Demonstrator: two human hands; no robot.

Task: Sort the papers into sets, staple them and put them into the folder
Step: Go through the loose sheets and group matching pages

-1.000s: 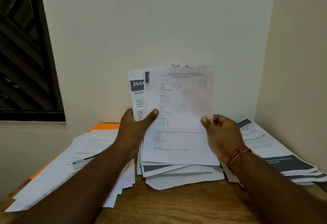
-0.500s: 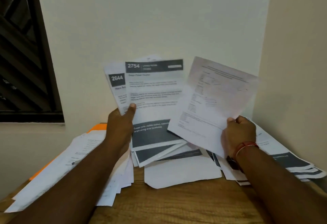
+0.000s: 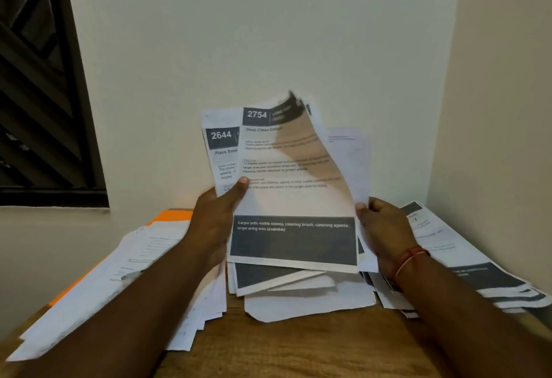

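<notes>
Gripping fanned papers (image 3: 286,168) upright in left hand (image 3: 215,222), thumb on sheet 2754. Pinching right edge with right hand (image 3: 385,228) fingers (image 3: 361,206). Held above littered counter (image 3: 298,347); orange folder (image 3: 176,216) back left.

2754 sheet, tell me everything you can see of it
The 2754 sheet is white paper: dark header band with the number, title Deep Clean Carpet, small text, a dark band near the bottom. Held upright in front of the 2644 sheet, its top right corner curls back. The left hand pinches its left edge; the right hand grips a plain sheet at its right edge.
</notes>
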